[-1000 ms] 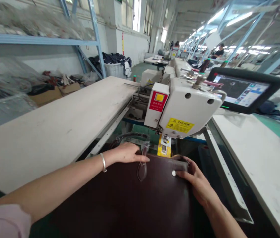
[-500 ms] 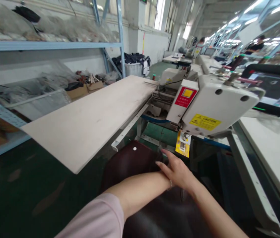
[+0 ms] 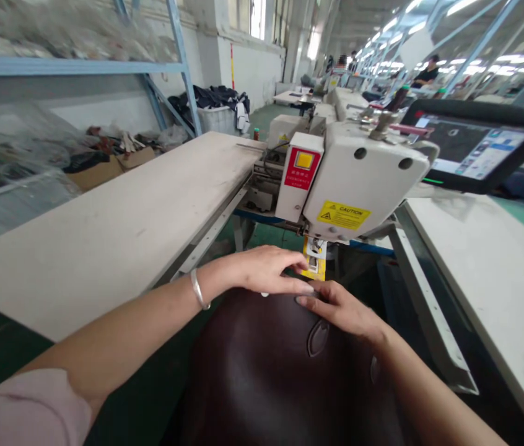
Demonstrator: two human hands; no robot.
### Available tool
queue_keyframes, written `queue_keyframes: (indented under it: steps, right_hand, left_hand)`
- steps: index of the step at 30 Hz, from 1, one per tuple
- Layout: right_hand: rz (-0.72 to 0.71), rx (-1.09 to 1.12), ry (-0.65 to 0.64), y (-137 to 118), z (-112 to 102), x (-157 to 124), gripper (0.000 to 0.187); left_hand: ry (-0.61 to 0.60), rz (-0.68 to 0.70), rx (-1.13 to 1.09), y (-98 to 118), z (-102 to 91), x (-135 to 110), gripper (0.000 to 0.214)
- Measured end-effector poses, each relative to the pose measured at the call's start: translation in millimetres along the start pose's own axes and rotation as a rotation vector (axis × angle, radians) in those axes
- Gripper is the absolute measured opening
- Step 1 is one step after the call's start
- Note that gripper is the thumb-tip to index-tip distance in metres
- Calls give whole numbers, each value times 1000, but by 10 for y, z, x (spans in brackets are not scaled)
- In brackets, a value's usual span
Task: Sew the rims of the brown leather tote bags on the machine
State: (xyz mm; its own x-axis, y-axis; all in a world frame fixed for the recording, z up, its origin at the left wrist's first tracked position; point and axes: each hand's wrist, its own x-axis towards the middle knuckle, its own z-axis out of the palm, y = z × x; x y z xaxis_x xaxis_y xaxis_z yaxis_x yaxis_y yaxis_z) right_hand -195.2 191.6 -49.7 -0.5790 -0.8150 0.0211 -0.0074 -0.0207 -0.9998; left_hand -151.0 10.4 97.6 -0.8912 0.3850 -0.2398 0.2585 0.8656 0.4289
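Head view: left hand (image 3: 262,269) open on dark leather bag (image 3: 262,378); right hand (image 3: 340,308) curled over rim (image 3: 285,296) (grip unclear)

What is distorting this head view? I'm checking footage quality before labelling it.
In the head view, wide-angle distortion makes the blue steel shelf upright lean and stretches the long white worktable; the bright factory window is blown out by glare; the dark brown leather bag carries a pale, soft sheen; the pale bundles on the top shelf look blurred.

Sewing machine head (image 3: 359,179) blocks passage beyond the leather bag (image 3: 280,371).
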Motion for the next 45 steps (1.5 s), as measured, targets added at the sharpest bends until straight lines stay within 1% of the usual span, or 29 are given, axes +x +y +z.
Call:
queue_keyframes:
  steps: [2, 3, 4, 5, 6, 8, 11, 12, 15, 16, 18, 20, 21, 23, 25, 29, 34, 36, 40, 45]
  right_hand:
    - [10, -35, -38, -81, -48, -84, 36]
    - [16, -62, -45, -91, -83, -119, 37]
    - [33, -79, -32, -82, -128, -150, 38]
    - [53, -94, -10, -56, -182, -179, 39]
    - [75, -110, 14, -18, -242, -205, 40]
    - [118, -124, 59, 73, -374, -243, 44]
    - [185, -63, 126, 182, -568, -239, 51]
    - [207, -30, 153, 205, -630, -219, 52]
    - [251, 65, 238, 249, -816, -121, 56]
    - [261, 95, 262, 261, -877, -83, 56]
    - [281, 159, 303, 285, -990, -7, 54]
    - [300, 214, 335, 307, -1079, 68, 49]
    - [302, 235, 347, 317, -1112, 105, 47]
    - [293, 258, 359, 334, -1155, 176, 44]
    - [276, 262, 357, 348, -1176, 235, 43]
    - [270, 248, 339, 370, -1202, 282, 41]
    - [275, 256, 341, 378, -1264, 268, 38]
    - [282, 260, 347, 385, -1292, 263, 36]
    - [296, 264, 355, 407, -1320, 256, 35]
    - [298, 276, 354, 401, -1317, 256, 33]
  left_hand:
    - [-284, -92, -101, -224, -150, 121, 31]
    - [-401, -140, -130, -337, -190, 177, 35]
    - [-469, -175, -152, -446, -213, 221, 40]
    - [-488, -192, -180, -547, -222, 254, 44]
    - [-467, -193, -226, -636, -216, 277, 45]
    - [-378, -174, -381, -777, -160, 313, 44]
    - [-233, -220, -633, -906, 22, 420, 41]
    - [-189, -247, -678, -937, 94, 478, 42]
    - [-59, -291, -714, -1018, 280, 665, 39]
    - [-12, -284, -746, -1041, 324, 709, 37]
    - [71, -218, -857, -1070, 388, 744, 37]
    - [126, -154, -968, -1075, 429, 717, 49]
    - [144, -145, -998, -1070, 445, 693, 55]
    - [177, -184, -1017, -1053, 468, 649, 65]
    - [207, -232, -1006, -1034, 484, 627, 67]
    - [223, -257, -937, -980, 495, 632, 66]
    - [241, -237, -865, -900, 523, 657, 61]
    - [243, -224, -863, -889, 546, 673, 57]
    - [232, -240, -884, -897, 573, 697, 55]
    - [230, -223, -909, -885, 540, 706, 52]
